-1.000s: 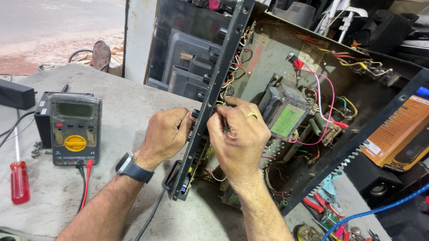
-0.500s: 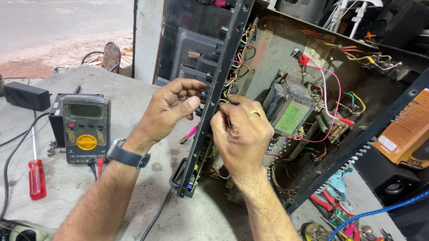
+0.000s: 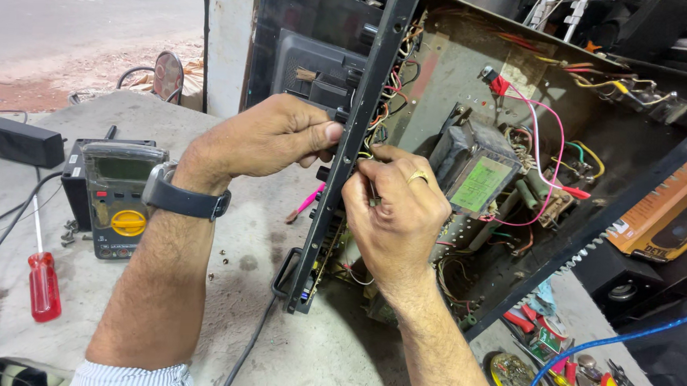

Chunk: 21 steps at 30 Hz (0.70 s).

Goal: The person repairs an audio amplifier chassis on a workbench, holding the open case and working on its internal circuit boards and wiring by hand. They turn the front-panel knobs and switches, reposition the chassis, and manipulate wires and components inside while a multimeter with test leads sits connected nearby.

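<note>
An opened electronic chassis (image 3: 469, 91) stands tilted on the concrete bench, its black front panel (image 3: 344, 170) facing left. Inside sit a transformer with a green label (image 3: 474, 171) and many coloured wires (image 3: 539, 158). My left hand (image 3: 265, 137), with a dark watch on the wrist, grips a knob on the outer face of the front panel. Just behind the panel, my right hand (image 3: 396, 210), wearing a ring, has its fingers pinched on a small part among the wiring; what it pinches is hidden.
A multimeter with a yellow dial (image 3: 119, 196) lies at the left, next to a red-handled screwdriver (image 3: 43, 281) and a black adapter box (image 3: 22, 144). An orange box (image 3: 662, 212) sits at the right. Pliers and small tools (image 3: 566, 368) lie at the lower right, with a blue cable (image 3: 620, 340).
My left hand has slid up the outer face of the front panel onto a knob. My right hand stays behind the panel. The camera has moved closer.
</note>
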{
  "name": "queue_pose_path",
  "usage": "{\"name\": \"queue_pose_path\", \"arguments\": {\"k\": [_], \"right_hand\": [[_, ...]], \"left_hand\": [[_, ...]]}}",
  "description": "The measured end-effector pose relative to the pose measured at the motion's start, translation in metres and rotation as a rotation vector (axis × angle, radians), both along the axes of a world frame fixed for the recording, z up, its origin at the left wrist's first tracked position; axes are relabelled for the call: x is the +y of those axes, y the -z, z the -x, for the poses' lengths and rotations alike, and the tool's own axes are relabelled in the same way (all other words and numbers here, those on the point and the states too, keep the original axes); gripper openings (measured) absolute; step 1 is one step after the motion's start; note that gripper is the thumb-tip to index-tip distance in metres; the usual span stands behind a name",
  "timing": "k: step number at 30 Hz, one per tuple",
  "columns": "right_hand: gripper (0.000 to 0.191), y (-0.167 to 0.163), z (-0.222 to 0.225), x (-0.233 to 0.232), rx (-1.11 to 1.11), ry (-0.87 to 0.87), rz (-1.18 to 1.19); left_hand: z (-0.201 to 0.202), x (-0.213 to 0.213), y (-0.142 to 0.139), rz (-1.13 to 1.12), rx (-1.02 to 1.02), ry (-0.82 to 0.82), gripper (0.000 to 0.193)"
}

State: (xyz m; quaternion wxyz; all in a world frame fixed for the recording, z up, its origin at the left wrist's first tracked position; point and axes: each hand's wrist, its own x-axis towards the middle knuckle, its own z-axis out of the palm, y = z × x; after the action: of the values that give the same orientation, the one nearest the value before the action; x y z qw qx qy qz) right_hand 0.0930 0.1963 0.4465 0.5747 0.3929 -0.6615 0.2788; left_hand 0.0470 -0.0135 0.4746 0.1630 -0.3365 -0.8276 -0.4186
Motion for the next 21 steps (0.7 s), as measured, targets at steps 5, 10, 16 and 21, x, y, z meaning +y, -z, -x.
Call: {"name": "queue_pose_path", "arguments": {"k": [5, 10, 16, 21], "right_hand": [[0.015, 0.000, 0.003, -0.007, 0.005, -0.001, -0.014], [0.015, 0.000, 0.005, -0.009, 0.009, 0.009, -0.012], [0.015, 0.000, 0.006, -0.012, 0.006, 0.007, -0.010], [0.014, 0.000, 0.004, -0.014, 0.006, 0.016, -0.004]], "left_hand": [[0.002, -0.009, -0.003, 0.032, 0.042, 0.029, 0.040], [0.001, -0.016, -0.005, 0.043, 0.059, 0.066, 0.035], [0.002, -0.021, -0.003, -0.071, 0.281, 0.226, 0.027], [0.003, -0.025, -0.003, -0.107, 0.196, 0.170, 0.031]]}}
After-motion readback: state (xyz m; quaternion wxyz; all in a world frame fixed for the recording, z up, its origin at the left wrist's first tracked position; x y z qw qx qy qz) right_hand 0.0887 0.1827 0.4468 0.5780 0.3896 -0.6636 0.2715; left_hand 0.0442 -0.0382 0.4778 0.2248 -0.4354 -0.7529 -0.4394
